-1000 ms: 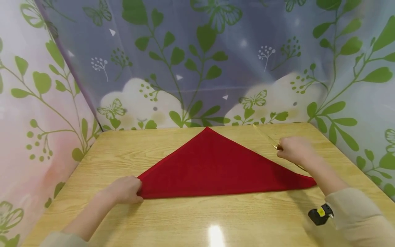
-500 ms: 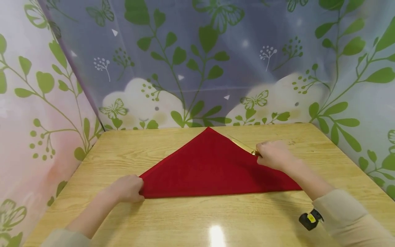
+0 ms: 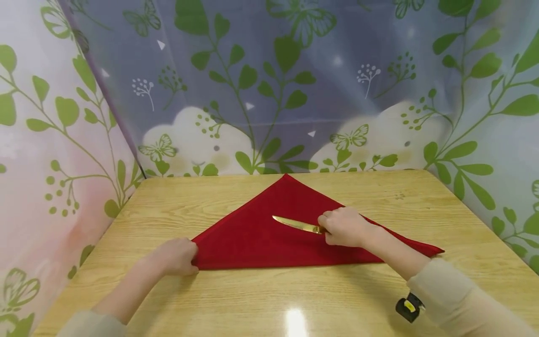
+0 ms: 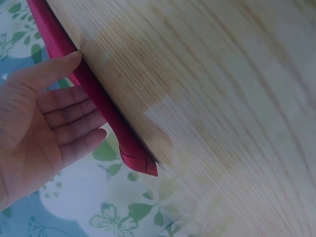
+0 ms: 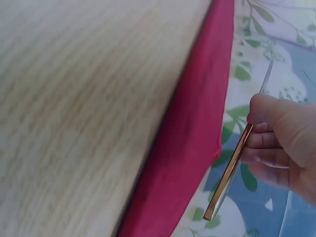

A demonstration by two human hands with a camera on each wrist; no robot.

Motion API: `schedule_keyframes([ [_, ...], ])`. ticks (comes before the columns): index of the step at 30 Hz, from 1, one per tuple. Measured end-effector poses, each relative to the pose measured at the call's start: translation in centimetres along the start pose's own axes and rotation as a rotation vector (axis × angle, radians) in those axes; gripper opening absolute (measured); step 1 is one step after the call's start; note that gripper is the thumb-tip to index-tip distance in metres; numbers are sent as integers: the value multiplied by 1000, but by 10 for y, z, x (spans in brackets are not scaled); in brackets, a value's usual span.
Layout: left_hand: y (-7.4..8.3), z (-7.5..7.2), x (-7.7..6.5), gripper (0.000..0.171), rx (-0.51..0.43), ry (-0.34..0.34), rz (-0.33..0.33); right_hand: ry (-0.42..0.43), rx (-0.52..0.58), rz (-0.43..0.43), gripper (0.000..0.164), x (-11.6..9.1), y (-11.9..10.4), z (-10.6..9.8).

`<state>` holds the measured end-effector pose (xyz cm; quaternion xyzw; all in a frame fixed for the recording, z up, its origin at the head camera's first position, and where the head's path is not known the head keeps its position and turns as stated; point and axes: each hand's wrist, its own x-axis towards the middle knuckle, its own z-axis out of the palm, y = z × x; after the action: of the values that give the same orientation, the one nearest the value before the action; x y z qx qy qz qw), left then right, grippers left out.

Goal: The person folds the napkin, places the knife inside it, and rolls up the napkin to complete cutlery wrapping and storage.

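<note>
A red cloth (image 3: 252, 238), folded into a triangle, lies on the wooden table with its peak toward the back wall. At its left corner is my left hand (image 3: 177, 256); the left wrist view shows the thumb on the near fold and the fingers behind it, pinching the edge. My right hand (image 3: 345, 227) grips a gold-coloured knife (image 3: 296, 224) by its handle (image 5: 228, 175), over the right half of the cloth. The blade points left, overlapping the middle of the cloth in the head view. Part of the handle is hidden in the fist there.
The light wood table (image 3: 236, 299) runs back to a curtain (image 3: 252, 84) printed with leaves and butterflies, which also closes off both sides. A small black device (image 3: 409, 307) with a yellow patch hangs under the right sleeve.
My right hand has brought the knife left and nearer, from beyond the cloth's right slope to over its middle. The left hand keeps its place at the left corner.
</note>
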<state>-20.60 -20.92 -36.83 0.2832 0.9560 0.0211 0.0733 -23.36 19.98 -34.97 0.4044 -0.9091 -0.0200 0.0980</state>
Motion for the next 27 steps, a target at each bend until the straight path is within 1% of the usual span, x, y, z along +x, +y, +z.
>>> schedule_keyframes([
  [6, 1, 2, -1, 29, 4, -12, -8, 22, -16, -100, 16, 8, -14, 12],
  [11, 2, 1, -1, 29, 8, -15, -11, -7, -27, -161, 15, 15, -23, 20],
  [15, 4, 0, 0, 29, 29, -9, -6, -43, -75, -203, 16, 18, -28, 26],
  [19, 4, 0, 0, 30, 43, -15, -17, -81, -103, -223, 16, 19, -31, 31],
  [22, 4, 0, 1, 29, 45, -13, -22, -113, -106, -217, 16, 19, -32, 33],
  [27, 2, 0, 2, 30, 61, 5, -3, -126, -116, -226, 17, 20, -34, 33],
])
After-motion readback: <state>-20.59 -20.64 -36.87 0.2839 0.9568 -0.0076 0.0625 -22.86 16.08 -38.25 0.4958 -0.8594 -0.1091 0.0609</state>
